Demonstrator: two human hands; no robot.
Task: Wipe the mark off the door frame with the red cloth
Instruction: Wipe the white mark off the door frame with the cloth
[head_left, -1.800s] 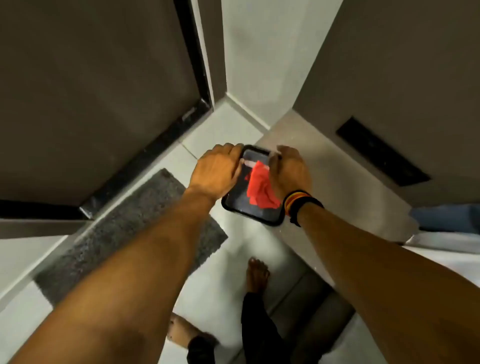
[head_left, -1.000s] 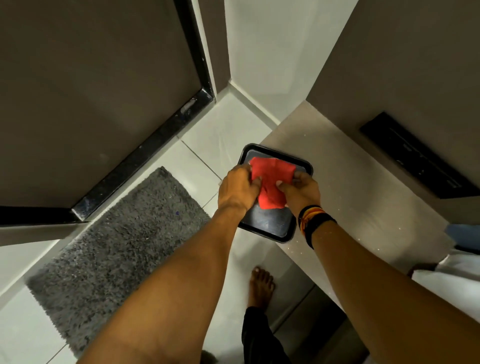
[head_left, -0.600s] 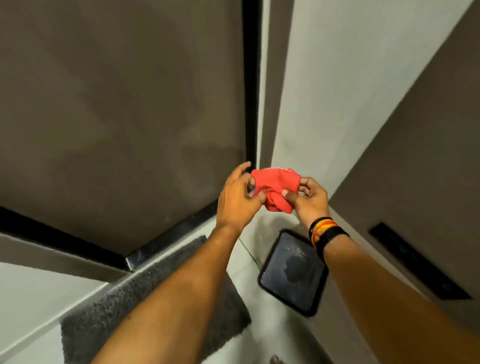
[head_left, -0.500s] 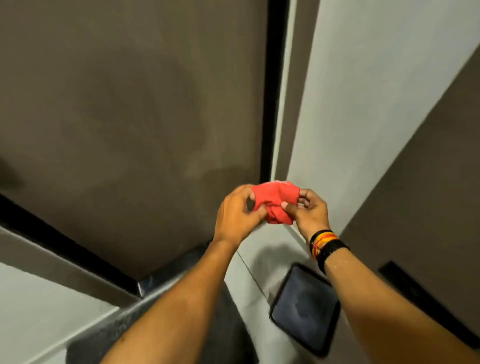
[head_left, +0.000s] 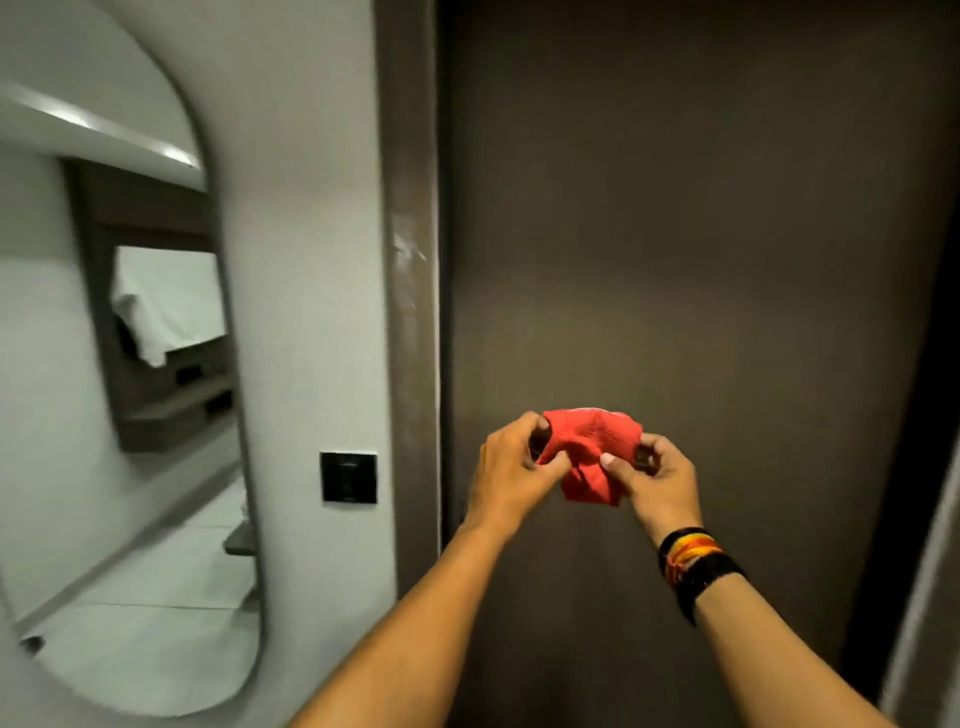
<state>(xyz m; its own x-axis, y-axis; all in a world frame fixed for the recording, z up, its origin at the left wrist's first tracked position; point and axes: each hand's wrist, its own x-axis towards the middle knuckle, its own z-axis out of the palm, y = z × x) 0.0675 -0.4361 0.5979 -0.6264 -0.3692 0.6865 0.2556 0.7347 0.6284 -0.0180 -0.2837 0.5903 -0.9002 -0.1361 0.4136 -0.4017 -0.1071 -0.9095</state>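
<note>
I hold a crumpled red cloth (head_left: 589, 457) at chest height in front of a dark brown door (head_left: 675, 260). My left hand (head_left: 511, 475) pinches its left end and my right hand (head_left: 652, 480) pinches its right end. The brown door frame (head_left: 410, 322) runs vertically just left of my hands. A pale whitish mark (head_left: 408, 249) shows on the frame, well above the cloth. The cloth touches neither the frame nor the mark.
A tall rounded mirror (head_left: 119, 364) hangs on the white wall at left. A black switch plate (head_left: 348, 477) sits on the wall between mirror and frame. My right wrist wears black and orange bands (head_left: 693, 564).
Both hands lifted the red cloth off the black tray and raised it. My view swung up from the floor to the door, frame and mirror; the tray is out of sight.
</note>
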